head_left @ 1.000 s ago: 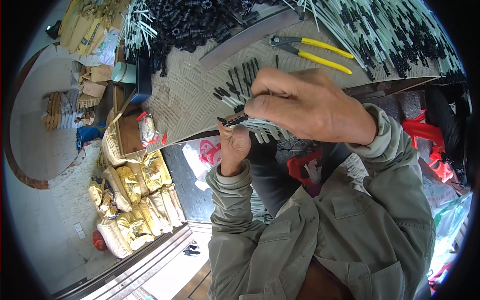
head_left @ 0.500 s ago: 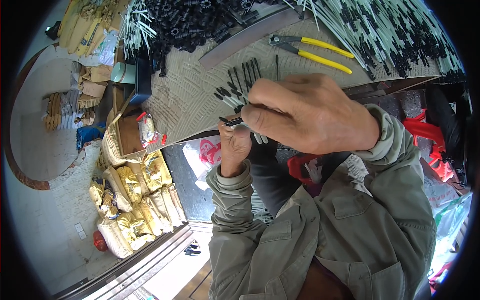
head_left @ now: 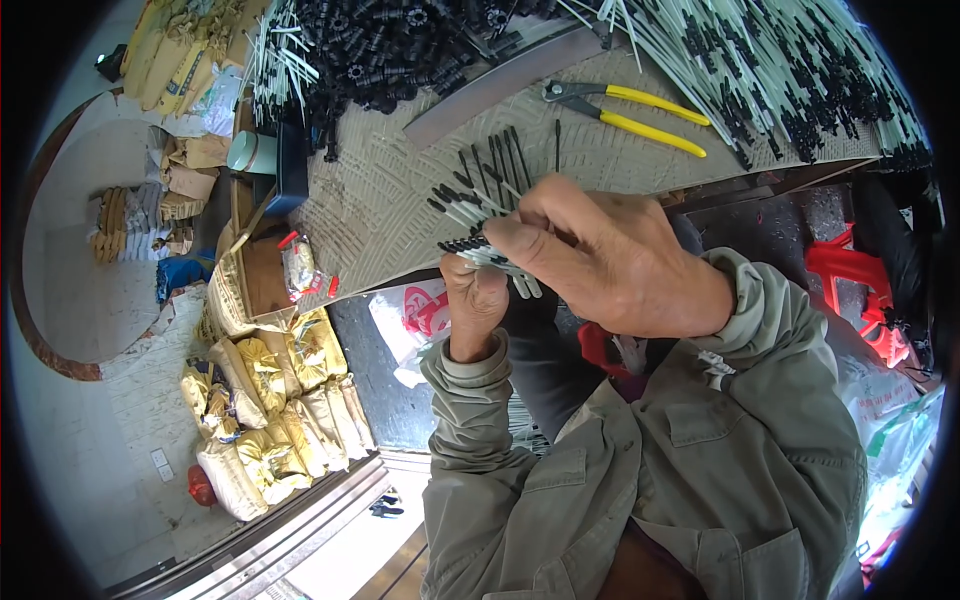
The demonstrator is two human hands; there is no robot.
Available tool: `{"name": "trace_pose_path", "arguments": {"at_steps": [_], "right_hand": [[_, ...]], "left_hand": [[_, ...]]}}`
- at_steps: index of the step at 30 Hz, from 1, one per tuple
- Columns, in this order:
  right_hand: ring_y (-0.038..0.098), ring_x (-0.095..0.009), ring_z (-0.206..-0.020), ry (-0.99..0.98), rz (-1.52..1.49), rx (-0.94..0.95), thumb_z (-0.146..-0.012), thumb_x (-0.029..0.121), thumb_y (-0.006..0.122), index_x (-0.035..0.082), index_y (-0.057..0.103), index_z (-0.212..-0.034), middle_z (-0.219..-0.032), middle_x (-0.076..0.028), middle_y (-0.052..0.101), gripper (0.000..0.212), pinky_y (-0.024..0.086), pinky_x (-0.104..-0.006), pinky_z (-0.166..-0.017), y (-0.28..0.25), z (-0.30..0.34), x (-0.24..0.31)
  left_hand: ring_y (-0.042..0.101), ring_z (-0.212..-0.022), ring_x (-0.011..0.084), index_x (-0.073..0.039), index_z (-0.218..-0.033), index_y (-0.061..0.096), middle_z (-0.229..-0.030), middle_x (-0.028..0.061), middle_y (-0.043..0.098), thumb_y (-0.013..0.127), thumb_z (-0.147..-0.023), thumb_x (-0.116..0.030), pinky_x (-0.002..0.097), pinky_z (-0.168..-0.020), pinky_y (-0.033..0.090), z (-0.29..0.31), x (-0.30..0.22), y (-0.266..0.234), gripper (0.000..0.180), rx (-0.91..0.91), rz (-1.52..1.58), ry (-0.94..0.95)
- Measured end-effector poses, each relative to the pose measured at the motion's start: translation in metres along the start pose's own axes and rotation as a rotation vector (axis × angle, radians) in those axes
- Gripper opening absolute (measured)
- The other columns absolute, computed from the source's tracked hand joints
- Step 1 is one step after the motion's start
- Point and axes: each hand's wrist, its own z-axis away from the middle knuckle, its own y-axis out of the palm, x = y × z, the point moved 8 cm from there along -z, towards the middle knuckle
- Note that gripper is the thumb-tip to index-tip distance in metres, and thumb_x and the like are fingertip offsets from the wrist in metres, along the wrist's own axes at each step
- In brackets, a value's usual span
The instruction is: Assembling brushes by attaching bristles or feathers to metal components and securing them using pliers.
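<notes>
My left hand (head_left: 475,300) is closed round a bunch of thin white rods with black tips (head_left: 490,258), at the near edge of the worktable. Their black ends stick out beside my thumb, and some pale ends show below. Bent over the bunch, my right hand (head_left: 620,258) has its fingers curled and its thumb against the rods. What its fingertips pinch is hidden. Just beyond both hands, more black-tipped rods (head_left: 460,212) fan out over the table. One black rod end (head_left: 557,145) stands apart to their right.
Yellow-handled pliers (head_left: 640,112) lie beyond my right hand. A curved metal strip (head_left: 500,90) borders a heap of black plastic parts (head_left: 385,50). A large pile of white rods (head_left: 770,70) covers the far right. Gold-coloured sacks (head_left: 265,370) stand at the left; a red plastic frame (head_left: 855,280) is at the right.
My right hand has shifted slightly down, uncovering more of the rods. My left hand stays on the bunch, and more black tips show beside its thumb.
</notes>
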Motion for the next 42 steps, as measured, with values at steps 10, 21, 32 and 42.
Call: {"name": "trace_pose_path", "arguments": {"at_steps": [10, 21, 32, 42], "right_hand": [[0.054, -0.018, -0.057, -0.007, 0.024, 0.071, -0.065, 0.003, 0.061, 0.0, 0.053, -0.102, -0.081, -0.008, 0.048, 0.038, 0.045, -0.0282, -0.045, 0.003, -0.007, -0.001], [0.055, -0.02, -0.063, -0.083, -0.057, 0.017, -0.071, 0.007, 0.059, 0.002, 0.054, -0.101, -0.081, -0.008, 0.05, 0.03, 0.046, -0.0299, -0.053, -0.001, -0.033, -0.002], [0.032, -0.02, -0.128, -0.093, 0.011, 0.695, -0.084, 0.022, 0.053, 0.018, 0.05, -0.122, -0.138, -0.004, 0.036, 0.039, 0.025, -0.0398, -0.107, 0.105, 0.022, -0.086], [0.063, -0.031, -0.074, 0.131, 0.771, 0.634, -0.073, 0.013, 0.056, 0.004, 0.065, -0.075, -0.077, -0.014, 0.064, 0.013, 0.052, -0.0387, -0.064, 0.073, -0.085, -0.275]], "left_hand": [[0.053, -0.067, 0.0064, 0.0, -0.082, 0.062, -0.075, -0.0013, 0.061, 0.069, -0.077, -0.036, 0.0223, -0.061, 0.043, -0.003, -0.01, 0.003, 0.036, -0.076, 0.147, 0.007], [0.059, -0.071, 0.0094, -0.001, -0.084, 0.065, -0.079, 0.0017, 0.064, 0.065, -0.076, 0.002, 0.0231, -0.063, 0.047, 0.003, -0.006, 0.005, 0.009, -0.069, 0.187, -0.191], [0.06, -0.088, 0.0127, 0.003, -0.099, 0.064, -0.102, 0.0092, 0.064, 0.064, -0.077, -0.001, 0.0253, -0.081, 0.046, 0.011, 0.003, 0.037, 0.022, 0.254, 0.363, -0.222], [0.057, -0.095, 0.0118, 0.001, -0.103, 0.063, -0.107, 0.0091, 0.062, 0.063, -0.079, -0.001, 0.0249, -0.084, 0.045, -0.007, -0.008, 0.03, 0.024, 0.29, 0.412, -0.271]]}}
